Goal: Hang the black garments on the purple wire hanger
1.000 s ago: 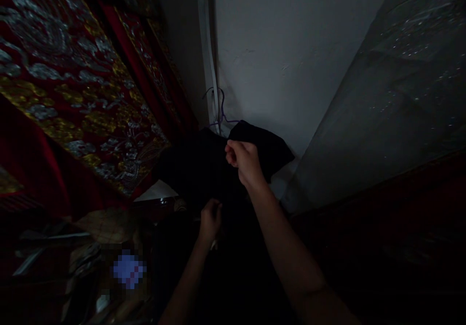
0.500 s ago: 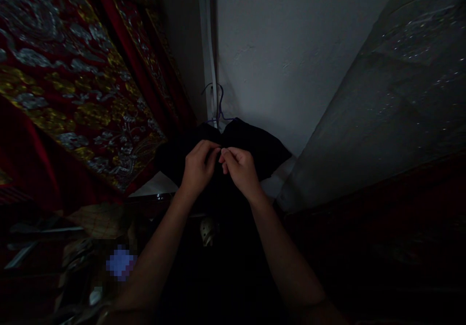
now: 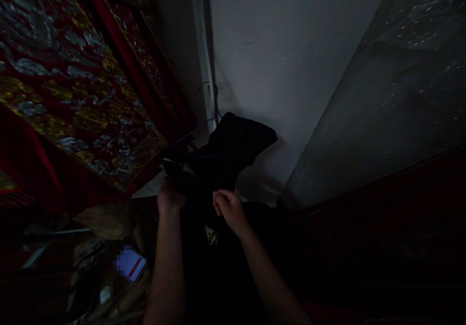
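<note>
A black garment (image 3: pixel 240 140) hangs on a thin purple clothes hanger (image 3: pixel 196 127). Its right shoulder is still over the hanger, while the left arm of the hanger is bare. At the lower left, my left hand (image 3: pixel 170 200) is closed on the garment's left side, its fingers partly lost in the dark. My right hand (image 3: pixel 230 209) pinches the front of the garment lower down, near the middle. Darkness hides most of the cloth's edges and folds.
The hanger is at a pale upright pole (image 3: pixel 204 39) before a white wall (image 3: pixel 291 73). Red embroidered cloth (image 3: pixel 91 111) hangs at left. Clear plastic sheeting (image 3: pixel 357 116) covers the right side. A co-worker holding a lit phone (image 3: pixel 134 265) is at lower left.
Both hands have moved down from the garment's neck and apart, the left one further left. The garment's left shoulder has come off the hanger, which now tilts down to the left.
</note>
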A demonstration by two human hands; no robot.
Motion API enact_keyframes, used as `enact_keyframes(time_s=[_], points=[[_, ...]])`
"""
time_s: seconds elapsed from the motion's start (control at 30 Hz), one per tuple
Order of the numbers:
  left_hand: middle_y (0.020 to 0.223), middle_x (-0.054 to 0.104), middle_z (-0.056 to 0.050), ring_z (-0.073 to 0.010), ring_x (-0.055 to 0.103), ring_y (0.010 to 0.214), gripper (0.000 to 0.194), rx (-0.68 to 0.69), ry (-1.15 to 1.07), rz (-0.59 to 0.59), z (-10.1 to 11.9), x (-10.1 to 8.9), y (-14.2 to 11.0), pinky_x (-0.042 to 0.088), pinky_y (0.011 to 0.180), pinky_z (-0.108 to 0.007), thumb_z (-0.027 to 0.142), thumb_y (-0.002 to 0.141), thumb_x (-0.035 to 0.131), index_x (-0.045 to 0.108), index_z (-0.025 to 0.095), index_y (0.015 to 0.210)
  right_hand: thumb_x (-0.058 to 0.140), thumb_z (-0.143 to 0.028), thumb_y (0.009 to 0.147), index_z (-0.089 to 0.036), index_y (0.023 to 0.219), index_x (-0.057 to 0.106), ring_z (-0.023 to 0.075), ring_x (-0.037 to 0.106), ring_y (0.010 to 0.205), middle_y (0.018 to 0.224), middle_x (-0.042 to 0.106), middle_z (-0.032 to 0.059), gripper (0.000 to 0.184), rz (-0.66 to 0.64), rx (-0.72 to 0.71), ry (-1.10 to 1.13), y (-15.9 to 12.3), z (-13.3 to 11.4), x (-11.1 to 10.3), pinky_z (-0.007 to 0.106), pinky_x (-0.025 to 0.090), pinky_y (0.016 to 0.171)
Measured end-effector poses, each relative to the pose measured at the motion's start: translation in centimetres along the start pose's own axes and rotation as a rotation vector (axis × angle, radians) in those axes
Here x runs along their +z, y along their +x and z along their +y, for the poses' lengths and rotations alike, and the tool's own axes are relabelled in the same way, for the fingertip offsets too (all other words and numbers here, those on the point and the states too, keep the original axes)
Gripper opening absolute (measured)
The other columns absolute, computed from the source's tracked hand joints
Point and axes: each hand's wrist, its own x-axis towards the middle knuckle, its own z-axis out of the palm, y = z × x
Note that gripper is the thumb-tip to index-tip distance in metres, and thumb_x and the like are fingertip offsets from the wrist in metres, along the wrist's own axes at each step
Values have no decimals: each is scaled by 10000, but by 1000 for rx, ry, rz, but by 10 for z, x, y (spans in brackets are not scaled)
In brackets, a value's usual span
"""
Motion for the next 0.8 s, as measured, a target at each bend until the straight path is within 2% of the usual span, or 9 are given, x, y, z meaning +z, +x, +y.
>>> enact_keyframes(time_s=[0.1,0.2,0.27,0.37,0.47,0.53,0.63,0.73,0.8], points=[[718,656,-23,-182,630,718,159,-93,78,26,-44,-16,-34,490,710,-303,316,742,685,632,166,733,522,-464,840,-211,572,512,89,381,396,449,432,-55,369,19,54,48,-8,1,1,235,284,444],[735,651,1,-151,606,714,241,-107,132,38,-62,-21,-57,466,708,-263,359,690,755,651,156,770,524,-467,851,-213,569,511,103,403,425,457,428,-50,380,86,46,-24,-11,3,-15,239,311,461],[788,662,5,-145,614,756,299,-107,148,2,-58,-16,-68,467,733,-250,401,689,779,665,164,832,557,-473,857,-211,607,531,130,484,518,526,491,-29,363,224,-16,-148,-13,4,-27,247,383,528],[877,674,-4,-158,637,840,293,-34,238,-177,-42,1,-87,488,786,-259,468,800,704,660,198,905,697,-439,797,-205,870,643,209,628,871,877,674,47,251,340,-161,-330,-16,2,-35,321,493,818],[896,678,-24,-185,647,886,252,148,447,-403,-26,24,-109,507,825,-287,459,900,609,660,212,899,725,-364,792,-228,1136,639,248,634,1064,1132,692,76,380,85,-173,-290,-20,-1,-28,388,480,971],[950,681,-48,-207,645,962,230,288,543,-513,-18,34,-119,503,893,-314,430,917,604,679,215,890,639,-338,863,-237,1107,663,242,656,1019,1081,717,56,266,-84,-124,-190,-23,-4,-21,380,503,944],[1148,664,-89,-239,604,1147,251,378,601,-650,-13,35,-119,453,1031,-369,438,942,572,695,226,993,543,-305,894,-229,908,697,230,662,905,896,724,27,172,-94,-56,-138,-25,-11,-20,347,528,856],[1176,693,-107,-267,620,1142,425,195,718,-835,-15,18,-104,477,1019,-409,538,963,472,679,225,1163,589,-254,781,-208,740,663,200,619,705,716,667,0,96,-72,45,-244,-16,-30,-39,288,508,645],[1039,745,-93,-286,663,1021,476,50,860,-962,-15,6,-93,524,940,-416,590,938,473,727,218,1092,597,-229,714,-197,663,631,175,571,614,640,623,-15,69,-79,23,-323,3,-49,-57,261,461,563]])
